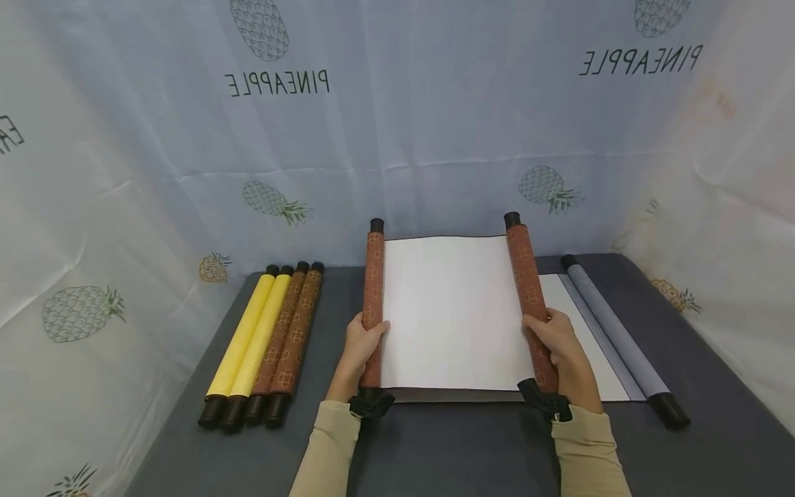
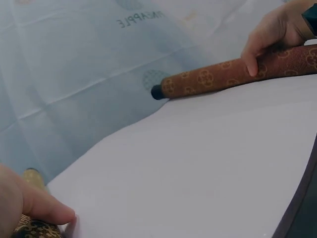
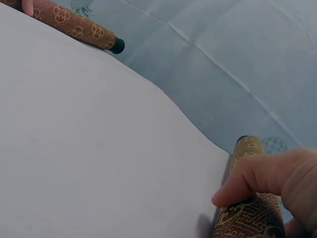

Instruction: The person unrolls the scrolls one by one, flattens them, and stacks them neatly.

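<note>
A brown patterned scroll is spread open, its white sheet (image 1: pixel 450 310) stretched between two rolled ends. My left hand (image 1: pixel 363 338) grips the left roll (image 1: pixel 373 297), thumb lying on the paper edge (image 2: pixel 52 210). My right hand (image 1: pixel 555 342) grips the right roll (image 1: pixel 529 290), fingers curled over it (image 3: pixel 262 181). In the left wrist view the far roll (image 2: pixel 233 72) shows with the other hand on it. The right wrist view shows the opposite roll (image 3: pixel 74 25) at top left.
Several rolled scrolls, two yellow (image 1: pixel 245 342) and two brown (image 1: pixel 292 338), lie side by side at the left on the dark grey table (image 1: pixel 459 449). A second unrolled scroll with a grey-blue roll (image 1: pixel 615 331) lies under and to the right. Pineapple-print cloth (image 1: pixel 435 124) walls the space.
</note>
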A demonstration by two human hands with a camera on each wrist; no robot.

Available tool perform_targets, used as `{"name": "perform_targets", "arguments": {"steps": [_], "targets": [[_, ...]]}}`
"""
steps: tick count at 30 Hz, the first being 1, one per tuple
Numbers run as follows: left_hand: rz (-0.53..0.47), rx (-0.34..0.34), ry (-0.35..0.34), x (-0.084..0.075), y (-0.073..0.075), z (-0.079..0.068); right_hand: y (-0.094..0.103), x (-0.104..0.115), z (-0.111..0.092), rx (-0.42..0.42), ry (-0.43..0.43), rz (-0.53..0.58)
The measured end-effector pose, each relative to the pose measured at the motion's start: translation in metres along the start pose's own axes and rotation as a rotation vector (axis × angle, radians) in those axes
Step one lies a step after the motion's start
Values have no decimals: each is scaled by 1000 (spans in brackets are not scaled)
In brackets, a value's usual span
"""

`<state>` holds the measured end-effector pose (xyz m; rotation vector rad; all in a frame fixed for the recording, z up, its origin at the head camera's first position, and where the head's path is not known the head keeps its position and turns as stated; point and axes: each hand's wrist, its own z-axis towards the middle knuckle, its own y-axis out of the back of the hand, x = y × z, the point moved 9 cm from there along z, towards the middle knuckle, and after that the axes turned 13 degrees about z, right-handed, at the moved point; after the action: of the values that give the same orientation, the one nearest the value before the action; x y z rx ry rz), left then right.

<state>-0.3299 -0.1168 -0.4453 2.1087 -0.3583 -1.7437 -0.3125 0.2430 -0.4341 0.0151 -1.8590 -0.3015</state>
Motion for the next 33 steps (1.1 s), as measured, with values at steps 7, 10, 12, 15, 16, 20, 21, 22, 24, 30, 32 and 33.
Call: {"name": "perform_targets", "arguments": {"steps": [7,10,12,15,16,20,21,22,24,30,32,33], "targets": [[15,-16,-26,0,0,1,0,-5,0,11,-19,-24],[10,-20,-40,2,-1,1,1,-7,1,5,-26,-17],[9,-20,-40,3,0,1,2,-7,2,-6,-21,-13],[19,-13,-40,4,1,2,5,-7,2,-29,-18,-8],[24,-11,-38,4,1,3,6,-7,3,-34,-16,-7],[36,-5,-29,4,4,4,10,-8,3,-41,-27,-4],[35,-4,-23,4,5,4,10,-8,3,-39,-28,-4],[36,-3,-19,5,6,4,11,-8,3,-36,-30,-2],[42,-6,-9,5,8,4,12,-8,3,-29,-36,3],[54,-8,-32,2,11,3,14,-9,2,-31,-61,18],[53,-13,-39,3,12,3,16,-11,2,-39,-66,16],[52,-17,-40,3,12,2,16,-11,2,-43,-67,14]]}}
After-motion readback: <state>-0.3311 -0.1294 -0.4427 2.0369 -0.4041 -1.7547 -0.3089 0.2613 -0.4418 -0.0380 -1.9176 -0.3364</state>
